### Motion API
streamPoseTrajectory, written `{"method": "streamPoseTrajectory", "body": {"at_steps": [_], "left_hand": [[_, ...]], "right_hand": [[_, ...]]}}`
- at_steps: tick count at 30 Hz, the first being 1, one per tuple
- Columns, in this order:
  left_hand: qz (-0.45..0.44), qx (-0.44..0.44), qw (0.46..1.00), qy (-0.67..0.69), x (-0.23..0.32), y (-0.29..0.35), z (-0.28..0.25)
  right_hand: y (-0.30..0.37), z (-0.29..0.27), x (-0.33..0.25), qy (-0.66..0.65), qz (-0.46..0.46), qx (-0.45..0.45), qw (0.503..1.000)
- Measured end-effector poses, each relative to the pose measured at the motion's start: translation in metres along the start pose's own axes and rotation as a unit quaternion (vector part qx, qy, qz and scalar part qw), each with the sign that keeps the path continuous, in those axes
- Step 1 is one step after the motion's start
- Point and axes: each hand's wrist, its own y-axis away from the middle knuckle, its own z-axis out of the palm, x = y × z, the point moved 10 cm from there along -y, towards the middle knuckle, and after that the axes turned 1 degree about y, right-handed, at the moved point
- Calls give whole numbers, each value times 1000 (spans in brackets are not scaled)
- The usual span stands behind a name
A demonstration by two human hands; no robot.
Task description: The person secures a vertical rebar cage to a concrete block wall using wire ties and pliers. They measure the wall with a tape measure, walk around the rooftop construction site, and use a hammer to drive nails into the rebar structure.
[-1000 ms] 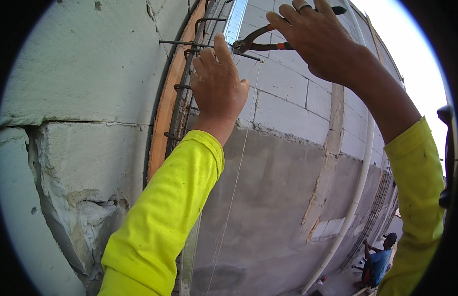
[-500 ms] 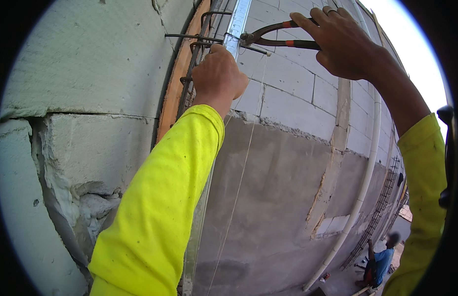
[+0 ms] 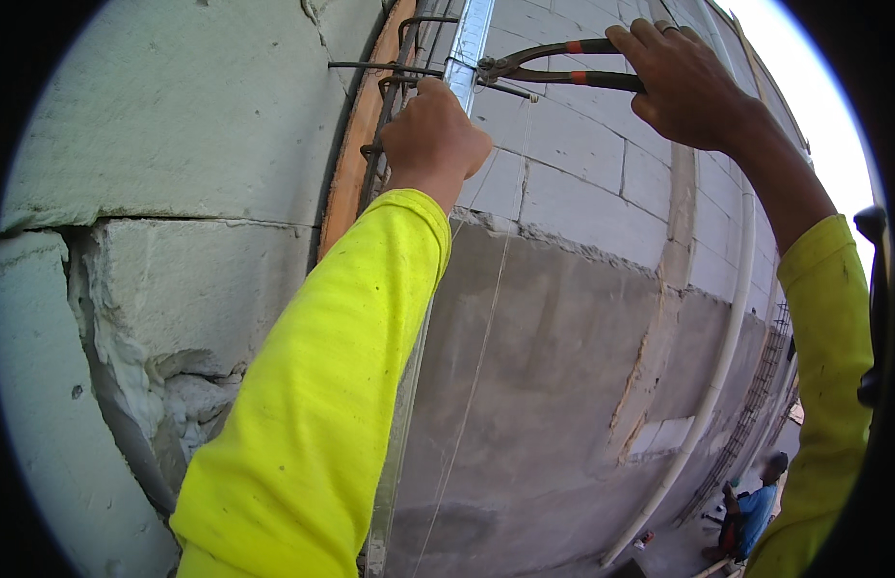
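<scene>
My left hand (image 3: 435,135) is closed round a shiny metal channel (image 3: 472,39) that stands upright near the top of the view. My right hand (image 3: 688,91) grips the dark handles of a pair of pincers (image 3: 542,77), which have orange bands. The pincers' jaws are at the channel's right edge, where a thin tie wire passes round it. A thin steel rod (image 3: 366,66) runs crosswise behind the channel, next to bent reinforcing bars (image 3: 406,39).
Pale block wall (image 3: 197,116) with a broken gap stands at left, beside a wooden board (image 3: 349,173). A thin string (image 3: 484,337) hangs before the grey rendered wall (image 3: 544,366). A white pipe (image 3: 727,356) runs down at right. Another person (image 3: 754,515) is far below.
The pincers' handles have come closer together in my right hand. The whole view has shifted slightly, while my left hand keeps its place on the channel.
</scene>
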Motion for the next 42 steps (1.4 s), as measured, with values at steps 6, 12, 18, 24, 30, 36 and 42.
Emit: {"method": "streamPoseTrajectory", "body": {"at_steps": [6,12,18,24,30,36,42], "left_hand": [[12,6,1000,16,-4,-4,1],[22,-11,1000,15,-6,-6,6],[25,-13,1000,8,-8,-8,7],[21,-28,999,-4,-8,-8,9],[5,4,1000,-7,-8,-3,3],[308,341,888,-15,80,45,-37],[306,317,895,72,133,12,-10]], "right_hand": [[-7,9,11,-81,-9,-31,996],[3,19,11,-183,53,-72,979],[14,31,4,-265,113,-136,948],[6,36,2,-278,101,-205,933],[6,19,5,-342,181,-310,868],[3,14,5,-325,177,-353,859],[6,5,-2,-323,181,-403,837]]}}
